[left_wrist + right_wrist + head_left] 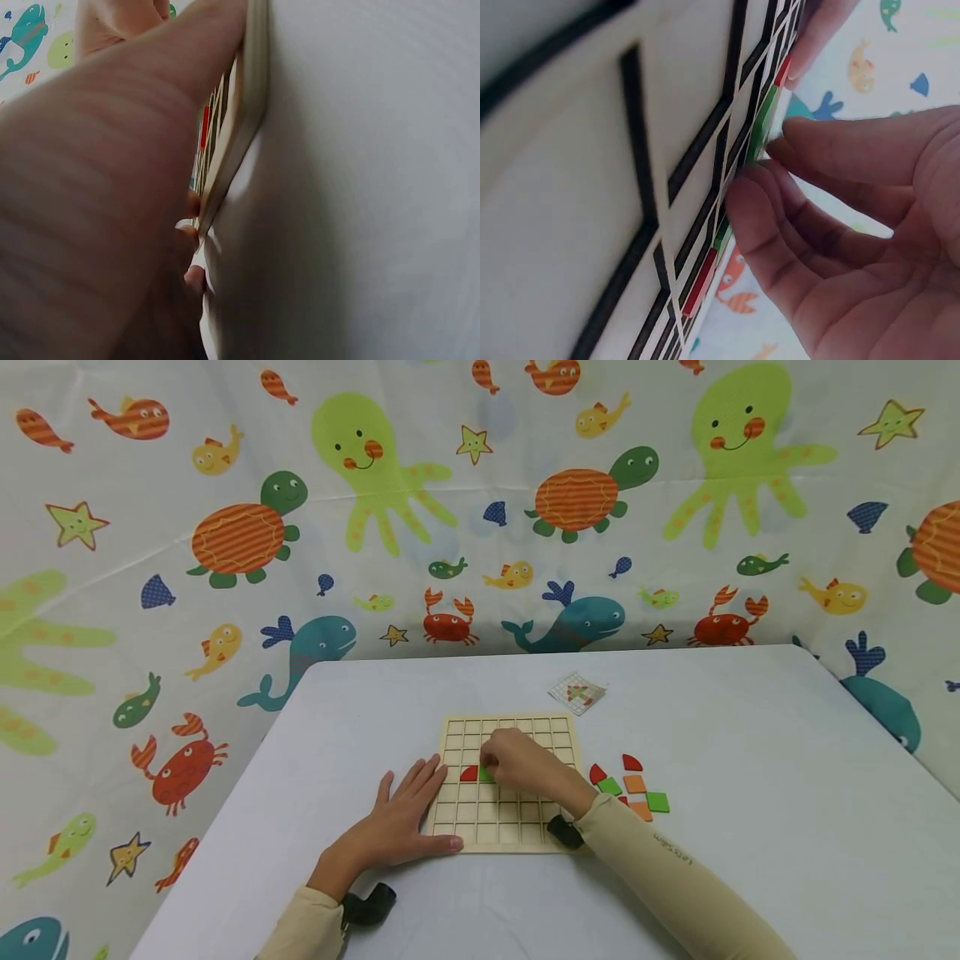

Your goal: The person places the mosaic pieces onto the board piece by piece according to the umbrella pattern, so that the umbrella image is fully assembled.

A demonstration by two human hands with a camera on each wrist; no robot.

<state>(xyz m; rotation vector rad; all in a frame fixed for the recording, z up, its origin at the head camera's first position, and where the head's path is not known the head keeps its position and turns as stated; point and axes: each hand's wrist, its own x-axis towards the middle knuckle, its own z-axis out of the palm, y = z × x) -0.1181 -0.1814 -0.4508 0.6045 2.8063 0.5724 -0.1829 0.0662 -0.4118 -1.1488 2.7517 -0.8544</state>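
A wooden grid board (510, 837) lies on the table. My left hand (401, 822) rests spread at its left side, fingers along the edge and thumb at the near-left corner. Over the upper middle of the grid, my right hand (521, 764) has its fingers bent and thumb and fingertips at a green square tile (763, 124), pinching at its edge. The same tile shows partly below the hand in the head view. Left of it sits a red quarter-round tile (468, 773). Another red tile (700, 283) and a green tile (721, 236) lie on the board beyond my fingers.
Loose tiles lie right of the board: green squares (657, 802), orange squares (634, 784) and red quarter-rounds (632, 763). A small pattern card (577, 693) lies behind the board's far-right corner. A curtain (480, 577) printed with sea animals hangs behind the white table (750, 760).
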